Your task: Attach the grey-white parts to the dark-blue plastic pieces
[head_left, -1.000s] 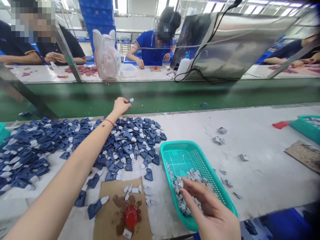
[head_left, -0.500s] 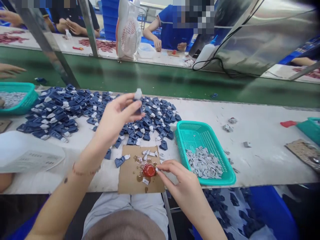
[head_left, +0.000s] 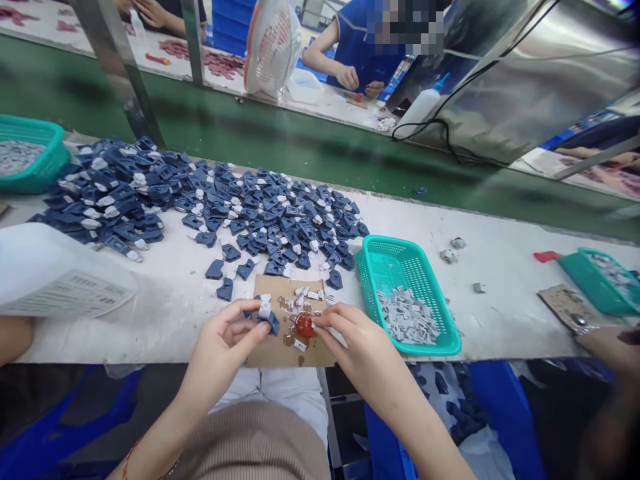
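My left hand (head_left: 230,337) pinches a dark blue plastic piece (head_left: 271,323) with a pale grey-white tip (head_left: 265,305), held just over the left part of a brown cardboard sheet (head_left: 273,357). Thumb and forefinger of my right hand (head_left: 357,337) are closed on a small pale grey piece (head_left: 314,323), mostly hidden by the fingertips. It is at the edge of a small red round cap (head_left: 303,325), which sits on wet, stained cardboard. Several loose grey pieces (head_left: 314,295) lie behind the cap, and one grey piece (head_left: 299,345) lies in front.
A large pile of blue pieces (head_left: 280,220) spreads behind the cardboard. To the right stands a green basket (head_left: 367,267) of grey pieces. A white bottle (head_left: 55,273) lies at left. Other people work nearby; a co-worker's hand (head_left: 613,350) shows at far right.
My left hand has come down from above the pile to the cardboard, carrying the blue piece. My right hand stays by the red cap. The view has shifted slightly.
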Demonstrator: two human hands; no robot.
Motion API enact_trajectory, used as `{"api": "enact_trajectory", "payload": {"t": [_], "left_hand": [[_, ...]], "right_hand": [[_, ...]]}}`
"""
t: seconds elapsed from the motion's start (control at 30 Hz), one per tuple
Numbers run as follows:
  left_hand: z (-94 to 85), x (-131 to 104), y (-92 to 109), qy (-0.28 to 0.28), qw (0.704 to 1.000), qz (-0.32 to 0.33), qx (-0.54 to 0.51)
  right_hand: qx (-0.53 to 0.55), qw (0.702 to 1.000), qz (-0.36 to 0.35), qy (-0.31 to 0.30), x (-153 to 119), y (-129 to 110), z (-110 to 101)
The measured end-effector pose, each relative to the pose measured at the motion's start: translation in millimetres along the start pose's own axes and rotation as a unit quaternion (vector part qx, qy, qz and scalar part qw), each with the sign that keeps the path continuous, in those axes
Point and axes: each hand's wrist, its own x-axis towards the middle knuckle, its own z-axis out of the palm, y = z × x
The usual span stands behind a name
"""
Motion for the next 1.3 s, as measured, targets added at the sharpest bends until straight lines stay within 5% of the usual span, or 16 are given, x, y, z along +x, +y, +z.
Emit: {"api": "enact_trajectory", "payload": {"t": [0.13,0.27,0.4,0.7,1.0,1.17,1.3], "left_hand": [[9.5,-3,1,-0.034,0.999,-0.012,-0.019],[23.2,-5,7,-0.074,0.996,-0.003,-0.053],[33.8,-6,9,-0.086,0.994,-0.009,-0.059],[39.4,-9,9,-0.087,0.993,-0.017,-0.083],[38.8,-11,3,-0.077,0.994,0.008,-0.079],[38.0,-14,3,-0.08,0.992,0.009,-0.098],[39.5,-15,6,-0.074,0.994,0.032,-0.079]], "right_hand": [[0.141,0.988,0.06,0.025,1,1,-11],[0.342,0.924,0.172,0.021,0,1,-22],[0.44,0.875,0.204,0.003,-1,-6,-26],[0.431,0.883,0.184,-0.018,0,-23,-27],[0.318,0.941,0.112,0.005,0,-34,-28],[0.42,0.891,0.167,-0.05,-2,-26,-24],[0.482,0.855,0.188,-0.032,-6,-25,-9]]}}
